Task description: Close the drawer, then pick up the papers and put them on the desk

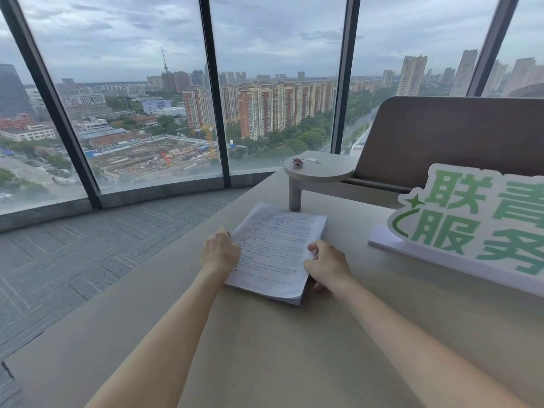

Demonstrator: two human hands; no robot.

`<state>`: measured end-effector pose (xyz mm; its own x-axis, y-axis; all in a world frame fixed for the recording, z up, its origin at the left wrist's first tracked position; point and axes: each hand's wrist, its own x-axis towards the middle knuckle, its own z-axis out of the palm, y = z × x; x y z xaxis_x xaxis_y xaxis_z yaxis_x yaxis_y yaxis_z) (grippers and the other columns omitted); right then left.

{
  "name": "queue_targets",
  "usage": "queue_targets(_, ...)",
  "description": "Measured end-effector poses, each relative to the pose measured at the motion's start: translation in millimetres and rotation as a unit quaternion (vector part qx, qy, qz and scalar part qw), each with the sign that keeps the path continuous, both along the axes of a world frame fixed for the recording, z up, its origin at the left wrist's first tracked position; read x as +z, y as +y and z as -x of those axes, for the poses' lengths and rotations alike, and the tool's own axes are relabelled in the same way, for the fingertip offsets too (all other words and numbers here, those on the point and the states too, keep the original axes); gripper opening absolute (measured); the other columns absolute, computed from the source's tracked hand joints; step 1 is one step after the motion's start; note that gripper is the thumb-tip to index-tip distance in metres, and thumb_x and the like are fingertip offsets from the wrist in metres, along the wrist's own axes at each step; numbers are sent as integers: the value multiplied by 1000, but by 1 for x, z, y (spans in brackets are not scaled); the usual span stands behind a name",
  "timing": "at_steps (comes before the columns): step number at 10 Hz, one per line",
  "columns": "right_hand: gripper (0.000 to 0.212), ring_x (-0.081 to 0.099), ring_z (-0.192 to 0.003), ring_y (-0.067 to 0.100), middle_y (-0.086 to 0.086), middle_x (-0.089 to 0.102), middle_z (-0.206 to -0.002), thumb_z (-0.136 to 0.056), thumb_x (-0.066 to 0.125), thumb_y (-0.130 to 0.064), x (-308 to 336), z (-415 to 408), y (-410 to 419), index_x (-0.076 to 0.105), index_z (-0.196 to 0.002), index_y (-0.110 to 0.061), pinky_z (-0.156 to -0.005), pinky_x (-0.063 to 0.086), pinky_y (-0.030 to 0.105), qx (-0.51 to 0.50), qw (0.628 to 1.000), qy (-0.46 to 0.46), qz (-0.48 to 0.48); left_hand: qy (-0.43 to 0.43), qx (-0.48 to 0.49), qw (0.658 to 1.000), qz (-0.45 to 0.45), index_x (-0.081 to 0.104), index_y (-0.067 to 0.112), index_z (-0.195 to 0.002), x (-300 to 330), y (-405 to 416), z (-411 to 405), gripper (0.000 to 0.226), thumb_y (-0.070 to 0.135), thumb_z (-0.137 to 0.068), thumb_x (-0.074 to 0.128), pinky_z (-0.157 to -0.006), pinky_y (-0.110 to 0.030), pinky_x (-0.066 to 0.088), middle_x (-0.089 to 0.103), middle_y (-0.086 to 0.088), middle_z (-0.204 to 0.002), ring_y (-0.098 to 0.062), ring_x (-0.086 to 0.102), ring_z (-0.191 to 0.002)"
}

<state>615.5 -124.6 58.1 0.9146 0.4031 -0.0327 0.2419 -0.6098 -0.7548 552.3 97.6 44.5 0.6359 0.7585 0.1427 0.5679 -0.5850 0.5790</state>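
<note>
A stack of white printed papers (275,250) lies flat on the beige desk (265,348), near its middle. My left hand (219,253) grips the stack's left edge with curled fingers. My right hand (326,265) holds the right edge, thumb on top and fingers tucked under the stack. No drawer is in view.
A white sign with large green characters (477,222) stands on the desk at the right. Behind the papers a small round raised shelf (319,170) on a leg carries a small dark object and a card. A brown partition (450,136) rises behind. The desk's left edge drops to grey carpet.
</note>
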Motion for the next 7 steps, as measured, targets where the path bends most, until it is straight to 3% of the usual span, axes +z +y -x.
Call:
queue_targets(1, 46, 71, -66, 29, 8, 62, -126, -85, 51, -18, 4, 0, 3, 56, -131, -12, -66, 63, 40, 10, 998, -26, 49, 2, -6, 1000, -20, 59, 6, -113, -1, 5, -5, 32, 8, -84, 44, -84, -38, 45, 64, -18, -116, -36, 58, -108)
queue_targets(2, 44, 70, -94, 34, 11, 62, -131, -88, 51, -20, 6, 1, 7, 57, -130, -10, -79, 61, 42, 29, 993, -62, 96, -2, -15, 999, -51, 59, 5, -109, -5, 6, -7, 31, 8, -83, 42, -80, -41, 46, 65, -20, -111, -37, 59, -104)
queue_targets(3, 41, 65, -104, 33, 11, 63, -129, -89, 51, -22, 8, 0, 10, 60, -127, -8, -78, 61, 43, 35, 989, -86, 118, -2, -22, 996, -87, 57, 4, -107, -9, 6, -7, 29, 8, -84, 42, -80, -43, 47, 63, -22, -107, -39, 59, -101)
queue_targets(4, 35, 65, -101, 33, 12, 66, -122, -89, 51, -22, 8, -1, 11, 63, -118, -7, -82, 58, 42, 38, 985, -95, 137, 20, -30, 990, -133, 57, 2, -106, -9, 5, -7, 26, 8, -84, 45, -82, -44, 47, 61, -21, -106, -38, 57, -103)
queue_targets(5, 34, 62, -111, 32, 11, 67, -123, -89, 52, -23, 9, -6, 10, 63, -118, -9, -90, 50, 34, 47, 983, -90, 152, 66, -38, 983, -169, 59, 2, -103, -4, 4, -7, 25, 7, -82, 46, -81, -41, 46, 62, -20, -104, -37, 57, -101)
queue_targets(7, 45, 57, -121, 31, 11, 63, -133, -92, 50, -29, 4, -12, 8, 54, -134, -14, -95, 46, 34, 39, 985, -84, 143, 75, -47, 975, -204, 59, 5, -98, 8, -2, -6, 22, 8, -80, 47, -81, -38, 45, 62, -16, -98, -33, 58, -93)
